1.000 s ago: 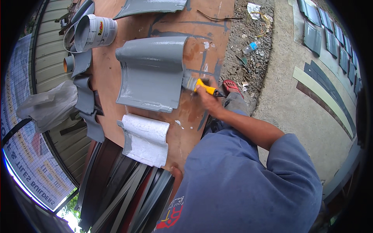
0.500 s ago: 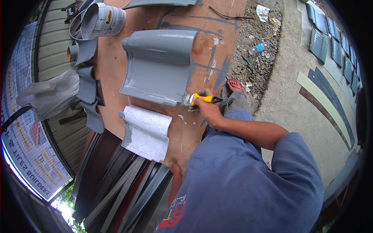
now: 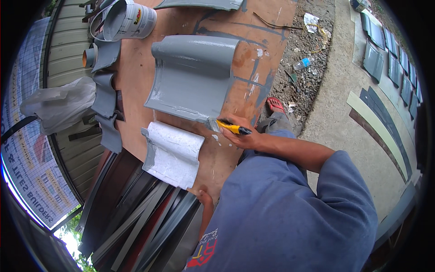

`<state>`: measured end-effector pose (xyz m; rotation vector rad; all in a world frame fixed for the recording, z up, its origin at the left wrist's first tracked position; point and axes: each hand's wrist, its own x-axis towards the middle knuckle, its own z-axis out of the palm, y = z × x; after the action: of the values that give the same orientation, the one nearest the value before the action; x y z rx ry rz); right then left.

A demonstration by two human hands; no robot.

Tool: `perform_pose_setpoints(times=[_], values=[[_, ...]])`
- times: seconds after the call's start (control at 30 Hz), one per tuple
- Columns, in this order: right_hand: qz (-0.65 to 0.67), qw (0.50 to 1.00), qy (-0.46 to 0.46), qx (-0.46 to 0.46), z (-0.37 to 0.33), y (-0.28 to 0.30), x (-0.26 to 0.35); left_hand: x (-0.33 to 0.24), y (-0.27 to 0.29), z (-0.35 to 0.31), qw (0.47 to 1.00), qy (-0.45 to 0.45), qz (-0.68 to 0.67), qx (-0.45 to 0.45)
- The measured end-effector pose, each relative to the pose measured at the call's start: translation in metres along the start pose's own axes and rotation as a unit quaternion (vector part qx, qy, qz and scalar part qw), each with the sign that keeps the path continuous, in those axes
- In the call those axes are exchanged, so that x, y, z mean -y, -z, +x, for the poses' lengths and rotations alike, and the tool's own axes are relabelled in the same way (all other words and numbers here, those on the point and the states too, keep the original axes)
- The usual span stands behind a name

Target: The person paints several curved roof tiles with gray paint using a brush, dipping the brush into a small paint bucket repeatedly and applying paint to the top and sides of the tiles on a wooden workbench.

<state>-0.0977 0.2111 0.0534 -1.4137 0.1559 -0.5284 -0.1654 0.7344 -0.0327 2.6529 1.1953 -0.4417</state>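
My right hand [image 3: 241, 132] is closed around a paintbrush [image 3: 231, 127] with a yellow and black handle. Its grey-coated bristles meet the near right corner of a large curved roof tile [image 3: 192, 77], whose grey paint shines wet in places. Closer to me lies a smaller tile [image 3: 174, 152], mostly speckled white with grey along its left side. My left hand [image 3: 205, 198] rests at the near edge of the wooden board [image 3: 217, 163], beside that smaller tile. Its fingers are small in view and look laid on the board, holding nothing I can see.
A white paint bucket [image 3: 131, 20] lies tipped at the far left. Grey tile pieces [image 3: 105, 95] line the board's left edge, beside a plastic bag [image 3: 61, 102]. Long metal trims [image 3: 140, 217] lie below. Painted tiles [image 3: 374, 61] stand along the concrete at right.
The brush in my right hand has tilted, its handle end swinging downward, while the bristles stay near the tile's corner. The whole view has shifted slightly. My left hand stays at the board's edge.
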Motion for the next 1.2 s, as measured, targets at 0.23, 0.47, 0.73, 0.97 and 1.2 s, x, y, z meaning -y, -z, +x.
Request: perform_pose_setpoints(times=[0.23,0.47,0.73,0.97,1.2], values=[[0.128,0.974,-0.154,-0.104,-0.001,0.048,-0.018,-0.038,-0.005,-0.014,1.0,0.01,0.004,0.01],[0.285,0.874,-0.157,-0.361,0.084,0.09,-0.017,-0.031,-0.012,-0.004,1.0,0.013,-0.014,0.004],[0.295,0.839,-0.133,-0.437,0.083,0.093,0.0,-0.028,-0.008,-0.004,0.999,0.012,-0.034,0.023],[0.285,0.859,-0.166,-0.391,0.087,0.111,-0.003,-0.015,-0.006,0.012,0.997,-0.009,-0.045,0.062],[0.251,0.893,-0.206,-0.313,0.095,0.161,-0.009,0.001,0.066,0.011,0.965,-0.093,0.045,0.242]])
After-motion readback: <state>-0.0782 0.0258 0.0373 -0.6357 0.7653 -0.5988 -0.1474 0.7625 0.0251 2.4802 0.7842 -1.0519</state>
